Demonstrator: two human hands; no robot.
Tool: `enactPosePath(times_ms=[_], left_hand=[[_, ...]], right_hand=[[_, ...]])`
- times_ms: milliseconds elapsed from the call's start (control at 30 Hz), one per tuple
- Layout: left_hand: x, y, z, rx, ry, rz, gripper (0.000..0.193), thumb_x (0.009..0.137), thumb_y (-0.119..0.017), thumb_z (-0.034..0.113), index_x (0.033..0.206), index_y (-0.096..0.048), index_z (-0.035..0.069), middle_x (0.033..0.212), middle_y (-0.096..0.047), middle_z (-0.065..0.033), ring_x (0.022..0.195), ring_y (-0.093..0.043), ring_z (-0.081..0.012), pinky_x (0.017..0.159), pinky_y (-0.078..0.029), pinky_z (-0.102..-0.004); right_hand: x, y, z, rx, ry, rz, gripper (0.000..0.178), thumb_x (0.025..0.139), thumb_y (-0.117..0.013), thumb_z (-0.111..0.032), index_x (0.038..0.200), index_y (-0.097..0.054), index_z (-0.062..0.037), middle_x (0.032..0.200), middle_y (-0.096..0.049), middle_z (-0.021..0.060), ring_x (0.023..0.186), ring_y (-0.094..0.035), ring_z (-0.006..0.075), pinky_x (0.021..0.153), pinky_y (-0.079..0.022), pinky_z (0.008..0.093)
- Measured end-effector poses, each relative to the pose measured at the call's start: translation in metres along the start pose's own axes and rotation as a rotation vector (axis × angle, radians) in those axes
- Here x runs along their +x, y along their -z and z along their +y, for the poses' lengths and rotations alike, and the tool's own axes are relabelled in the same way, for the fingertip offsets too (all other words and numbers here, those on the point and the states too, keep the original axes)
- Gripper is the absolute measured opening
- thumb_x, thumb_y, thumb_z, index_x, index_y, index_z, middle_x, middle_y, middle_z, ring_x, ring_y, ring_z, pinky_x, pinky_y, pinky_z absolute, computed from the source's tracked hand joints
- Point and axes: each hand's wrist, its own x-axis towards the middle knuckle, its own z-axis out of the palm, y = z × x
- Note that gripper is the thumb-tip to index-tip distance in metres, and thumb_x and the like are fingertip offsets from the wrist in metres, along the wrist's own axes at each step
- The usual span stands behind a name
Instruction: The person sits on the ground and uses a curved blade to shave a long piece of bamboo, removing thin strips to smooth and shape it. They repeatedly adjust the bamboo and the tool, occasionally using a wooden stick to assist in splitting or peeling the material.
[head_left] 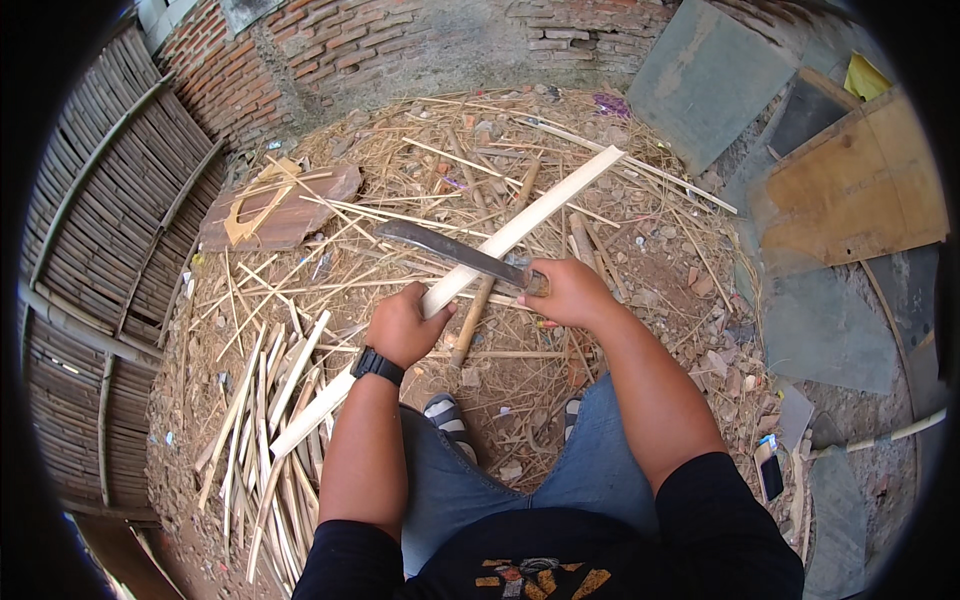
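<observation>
A long pale bamboo strip slants from the lower left up to the far right in front of me. My left hand is closed around its middle, and a dark watch sits on that wrist. My right hand grips the short handle of a machete. The dark blade points to the upper left and lies across the top of the strip, just beyond my left hand. Whether its edge bites into the strip I cannot tell.
Many split strips are heaped by my left leg. Shavings and sticks litter the ground. A brown board lies far left, near a bamboo fence. Grey sheets lean at the right, and a phone lies lower right.
</observation>
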Motion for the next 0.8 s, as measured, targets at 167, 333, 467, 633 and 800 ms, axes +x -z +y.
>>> enactPosePath(times_ms=[167,333,467,633,800], left_hand=[[-0.001,0.001,0.002,-0.037,0.008,0.005,0.046,0.086,-0.081,0.045,0.096,-0.069,0.001,0.077,-0.071,-0.0208,0.073,-0.072,-0.0388,0.069,-0.056,-0.0471],[0.000,0.000,0.001,-0.052,-0.002,0.002,0.047,0.086,-0.081,0.044,0.099,-0.070,0.000,0.077,-0.071,-0.0213,0.073,-0.071,-0.0387,0.068,-0.055,-0.0466],[0.001,-0.001,0.000,-0.036,0.001,-0.023,0.048,0.086,-0.081,0.044,0.102,-0.071,0.000,0.078,-0.072,-0.0214,0.074,-0.072,-0.0385,0.069,-0.056,-0.0462],[0.000,-0.001,-0.001,-0.029,-0.013,-0.035,0.049,0.086,-0.082,0.044,0.106,-0.071,0.001,0.080,-0.072,-0.0220,0.075,-0.072,-0.0387,0.070,-0.056,-0.0464],[0.000,-0.001,0.001,-0.022,-0.009,-0.059,0.050,0.085,-0.082,0.044,0.106,-0.072,0.001,0.081,-0.072,-0.0225,0.077,-0.072,-0.0391,0.071,-0.057,-0.0468]], right_hand=[[-0.002,0.003,-0.002,0.015,-0.018,-0.021,0.042,0.085,-0.083,-0.038,0.113,-0.071,-0.0095,0.091,-0.073,0.0178,0.091,-0.072,0.0371,0.080,-0.055,0.0477],[-0.001,0.003,-0.002,0.011,-0.004,-0.017,0.041,0.086,-0.082,-0.037,0.115,-0.071,-0.0098,0.086,-0.073,0.0161,0.086,-0.073,0.0332,0.077,-0.055,0.0451],[-0.002,0.004,-0.003,-0.020,0.031,-0.039,0.042,0.091,-0.079,-0.034,0.124,-0.069,-0.0099,0.066,-0.073,0.0078,0.061,-0.075,0.0172,0.066,-0.055,0.0336],[-0.003,0.002,-0.005,-0.023,0.045,-0.045,0.045,0.088,-0.081,-0.035,0.123,-0.069,-0.0075,0.072,-0.074,0.0118,0.070,-0.076,0.0255,0.071,-0.056,0.0386],[0.002,-0.007,0.005,-0.086,0.099,0.013,0.042,0.084,-0.082,-0.036,0.114,-0.072,-0.0097,0.090,-0.074,0.0176,0.090,-0.073,0.0370,0.079,-0.056,0.0471]])
